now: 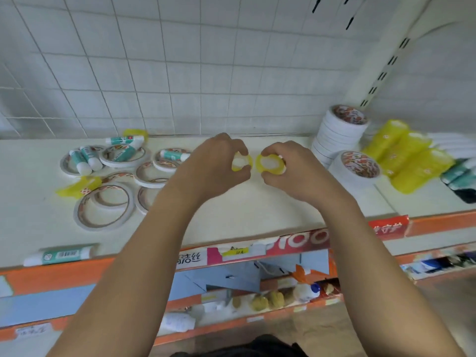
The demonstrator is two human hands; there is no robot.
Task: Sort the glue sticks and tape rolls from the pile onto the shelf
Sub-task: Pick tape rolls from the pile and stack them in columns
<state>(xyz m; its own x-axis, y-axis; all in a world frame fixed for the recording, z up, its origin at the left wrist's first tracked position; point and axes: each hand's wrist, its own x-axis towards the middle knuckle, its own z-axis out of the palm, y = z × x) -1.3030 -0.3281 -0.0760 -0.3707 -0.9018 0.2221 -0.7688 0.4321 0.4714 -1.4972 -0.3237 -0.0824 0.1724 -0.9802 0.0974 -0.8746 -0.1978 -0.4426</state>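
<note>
My left hand (pixel 219 163) grips a small yellow tape roll (pixel 241 163) above the middle of the white shelf (pixel 231 207). My right hand (pixel 288 168) grips a second yellow tape roll (pixel 269 164) right beside it, the two rolls nearly touching. To the left lies the pile: several thin white tape rolls (pixel 103 210) and teal-and-white glue sticks (pixel 86 158) mixed together, with a loose yellow tape roll (pixel 77 188). One glue stick (pixel 60 255) lies alone near the shelf's front left edge.
At the right stand stacked white tape rolls (pixel 337 130), a single wide roll (pixel 358 168), rows of yellow tape packs (pixel 409 155) and dark packs (pixel 461 179). An orange price rail (pixel 257 248) runs along the front. A white grid panel (pixel 180 73) backs the shelf; lower shelves hold goods.
</note>
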